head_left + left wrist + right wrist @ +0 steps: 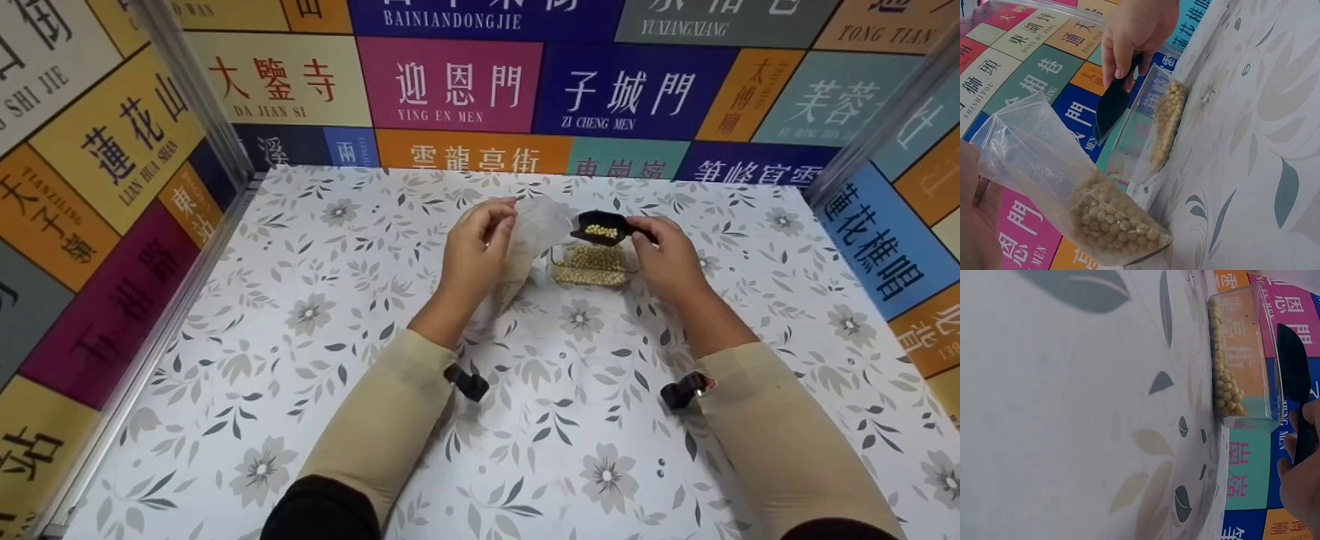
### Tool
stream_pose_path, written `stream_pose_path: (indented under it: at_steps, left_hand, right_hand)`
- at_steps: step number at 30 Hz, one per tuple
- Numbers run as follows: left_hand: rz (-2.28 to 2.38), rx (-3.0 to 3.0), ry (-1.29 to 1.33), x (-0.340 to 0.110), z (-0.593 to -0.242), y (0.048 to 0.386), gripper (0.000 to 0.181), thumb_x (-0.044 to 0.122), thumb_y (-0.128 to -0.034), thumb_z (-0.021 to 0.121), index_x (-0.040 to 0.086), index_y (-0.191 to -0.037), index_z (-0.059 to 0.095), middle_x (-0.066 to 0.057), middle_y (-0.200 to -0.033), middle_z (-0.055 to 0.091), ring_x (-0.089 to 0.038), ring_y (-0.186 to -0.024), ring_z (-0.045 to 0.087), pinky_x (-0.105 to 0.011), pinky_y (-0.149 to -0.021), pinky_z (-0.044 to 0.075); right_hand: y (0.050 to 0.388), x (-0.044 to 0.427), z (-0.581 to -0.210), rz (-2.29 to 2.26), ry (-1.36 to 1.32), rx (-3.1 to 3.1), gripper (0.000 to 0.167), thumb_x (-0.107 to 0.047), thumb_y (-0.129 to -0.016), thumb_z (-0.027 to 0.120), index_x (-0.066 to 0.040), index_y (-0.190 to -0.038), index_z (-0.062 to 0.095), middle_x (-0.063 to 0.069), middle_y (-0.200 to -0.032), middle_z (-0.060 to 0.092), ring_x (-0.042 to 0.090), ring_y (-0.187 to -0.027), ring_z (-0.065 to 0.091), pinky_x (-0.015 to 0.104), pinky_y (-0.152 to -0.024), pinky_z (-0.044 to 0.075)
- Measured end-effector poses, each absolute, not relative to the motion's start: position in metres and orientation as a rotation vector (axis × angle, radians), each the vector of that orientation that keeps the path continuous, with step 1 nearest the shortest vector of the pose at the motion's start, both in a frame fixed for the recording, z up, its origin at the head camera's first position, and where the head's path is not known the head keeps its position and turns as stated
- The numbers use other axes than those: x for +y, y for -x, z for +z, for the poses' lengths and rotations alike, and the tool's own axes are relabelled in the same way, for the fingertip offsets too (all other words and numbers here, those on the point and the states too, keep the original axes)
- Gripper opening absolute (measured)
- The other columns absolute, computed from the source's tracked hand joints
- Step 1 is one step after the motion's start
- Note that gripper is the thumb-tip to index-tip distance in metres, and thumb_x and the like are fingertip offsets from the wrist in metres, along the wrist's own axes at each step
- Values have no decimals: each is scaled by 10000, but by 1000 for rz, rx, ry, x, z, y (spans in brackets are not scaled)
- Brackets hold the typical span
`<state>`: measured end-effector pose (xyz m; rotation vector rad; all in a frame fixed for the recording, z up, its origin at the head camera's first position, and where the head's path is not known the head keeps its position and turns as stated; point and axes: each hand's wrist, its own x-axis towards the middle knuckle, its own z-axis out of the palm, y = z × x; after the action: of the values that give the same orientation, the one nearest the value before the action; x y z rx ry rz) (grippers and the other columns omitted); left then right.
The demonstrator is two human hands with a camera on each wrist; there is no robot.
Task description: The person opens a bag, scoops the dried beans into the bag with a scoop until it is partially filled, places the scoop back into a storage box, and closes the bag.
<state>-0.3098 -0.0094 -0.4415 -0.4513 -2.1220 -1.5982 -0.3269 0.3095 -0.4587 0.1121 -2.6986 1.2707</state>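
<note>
In the head view my left hand pinches the top edge of a clear plastic bag. Soybeans fill the bag's lower part, which rests on the table. My right hand grips the handle of a black scoop, level and carrying some soybeans. Below the scoop stands a clear rectangular container with soybeans spread over its bottom. The left wrist view shows the scoop above the container's rim, apart from the bag. In the right wrist view the fingers wrap round the scoop's handle.
A white tablecloth with grey flowers and leaves covers the table. Coloured panels with Chinese characters stand along the back and both sides. Black straps with small devices sit on both wrists over beige sleeves.
</note>
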Motion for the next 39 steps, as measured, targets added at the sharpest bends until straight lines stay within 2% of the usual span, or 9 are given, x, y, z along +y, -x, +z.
stream_pose_path:
  at_steps: [5, 12, 18, 24, 30, 39]
  left_hand:
    - [-1618, -2108, 453, -9, -440, 310, 110, 125, -1076, 636, 96, -1099, 739, -10, -1318, 751, -90, -1183, 691, -192, -986, 584]
    - [-1617, -2126, 438, -10, -440, 309, 110, 121, -1074, 636, 95, -1099, 739, -13, -1321, 750, -96, -1162, 689, -196, -972, 585]
    - [-1591, -2131, 445, -10, -441, 310, 117, 131, -1076, 633, 96, -1105, 740, -10, -1322, 750, -92, -1154, 685, -193, -961, 582]
    - [-1550, -2139, 457, -10, -442, 311, 131, 157, -1084, 625, 107, -1112, 743, -14, -1323, 751, -86, -1116, 678, -204, -925, 577]
    - [-1584, -2121, 457, -10, -441, 310, 108, 137, -1073, 642, 108, -1104, 742, -22, -1323, 752, -84, -1124, 684, -207, -937, 585]
    - [-1606, -2128, 439, -10, -441, 309, 108, 130, -1072, 639, 116, -1106, 741, 10, -1330, 743, -83, -1165, 680, -200, -977, 584]
  right_hand:
    - [324, 305, -441, 1192, -152, -2640, 406, -234, -1144, 490, -86, -1506, 596, 157, -1516, 574, 327, -1416, 534, 514, -1219, 413]
    - [310, 286, -403, 1173, -136, -2570, 438, -324, -1152, 474, -149, -1541, 575, 105, -1546, 539, 284, -1446, 508, 497, -1226, 418]
    - [293, 267, -382, 1136, -248, -2549, 426, -317, -1150, 481, -152, -1527, 592, 93, -1530, 557, 279, -1427, 506, 502, -1204, 421]
    - [288, 257, -375, 909, -419, -2540, 367, -221, -1134, 531, -130, -1466, 657, 124, -1481, 622, 354, -1461, 489, 578, -1244, 367]
    - [290, 255, -372, 689, -600, -2454, 326, -96, -1096, 582, -65, -1398, 701, 150, -1376, 701, 374, -1417, 550, 551, -1271, 355]
    - [287, 258, -373, 617, -594, -2405, 321, -96, -1094, 588, -63, -1389, 708, 146, -1351, 719, 369, -1421, 558, 553, -1276, 360]
